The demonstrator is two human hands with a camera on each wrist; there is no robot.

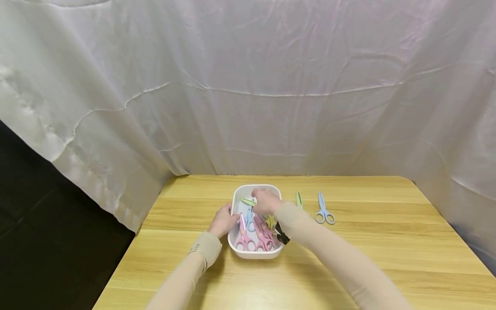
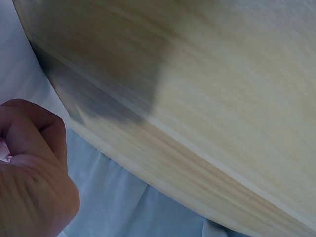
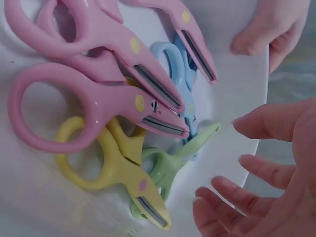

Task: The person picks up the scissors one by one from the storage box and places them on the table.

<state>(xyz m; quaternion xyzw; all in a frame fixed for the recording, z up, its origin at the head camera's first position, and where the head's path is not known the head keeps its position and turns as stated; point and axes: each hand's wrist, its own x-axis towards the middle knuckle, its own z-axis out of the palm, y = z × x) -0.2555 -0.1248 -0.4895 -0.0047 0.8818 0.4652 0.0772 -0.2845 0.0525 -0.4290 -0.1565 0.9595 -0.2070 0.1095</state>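
A white plastic bin [image 1: 257, 255] sits on the table with several children's scissors inside. My left hand [image 1: 224, 221] grips its left rim, the thumb over the inner side. Above the bin's back right part is my right hand [image 1: 266, 202], its fingers apart and holding nothing in the right wrist view. Nearest to those fingers lie green scissors [image 3: 165, 168]. Yellow scissors [image 3: 131, 178] are beside them, partly under pink scissors [image 3: 89, 106]. Light blue scissors [image 3: 183, 81] lie behind, and more pink scissors [image 1: 244, 234] fill the bin's front.
Right of the bin, green scissors [image 1: 299, 199] lie on the wooden table [image 1: 368, 241], partly hidden by the right sleeve. Blue scissors [image 1: 321, 206] lie farther right. A pale curtain [image 1: 263, 129] hangs along the back and sides.
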